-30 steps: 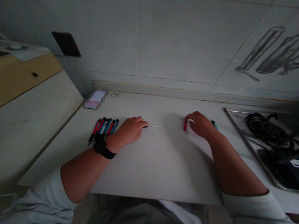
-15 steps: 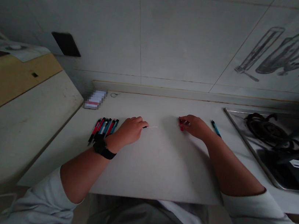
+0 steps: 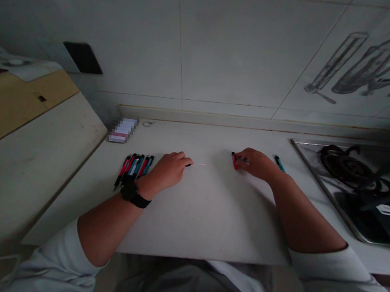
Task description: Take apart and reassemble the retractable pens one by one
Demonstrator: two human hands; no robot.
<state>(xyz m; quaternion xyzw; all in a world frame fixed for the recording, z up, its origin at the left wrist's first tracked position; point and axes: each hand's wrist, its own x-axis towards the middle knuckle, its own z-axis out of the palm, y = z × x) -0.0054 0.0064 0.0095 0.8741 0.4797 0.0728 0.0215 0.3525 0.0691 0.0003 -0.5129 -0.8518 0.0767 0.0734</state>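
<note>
My right hand (image 3: pixel 257 164) is closed around a red pen (image 3: pixel 234 160) at mid-bench (image 3: pixel 207 215), its free end pointing left. My left hand (image 3: pixel 167 171) is curled, pinching a thin white refill (image 3: pixel 197 165) that lies lengthwise pointing right, toward the pen. The two are near, not touching.
</note>
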